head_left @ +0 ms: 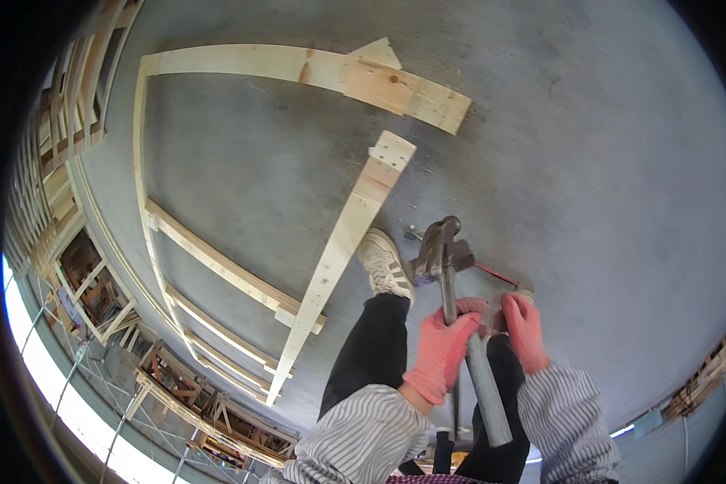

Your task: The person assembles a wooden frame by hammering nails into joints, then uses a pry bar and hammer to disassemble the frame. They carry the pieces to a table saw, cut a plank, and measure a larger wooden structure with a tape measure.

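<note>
From here, the hammer (pixel 436 248) sits in front of the person, above the floor (pixel 621 202); left hand (pixel 446 348) wrapped round its grey handle (pixel 490 395); right hand (pixel 524 332) half curled just beside, can't tell if gripping anything; likely head-heavy, stiff, not fragile; smooth handle may slip; best held firmly, lower down the handle.

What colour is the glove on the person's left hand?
The left hand wears a coral-pink glove, best seen in the head view.
</note>
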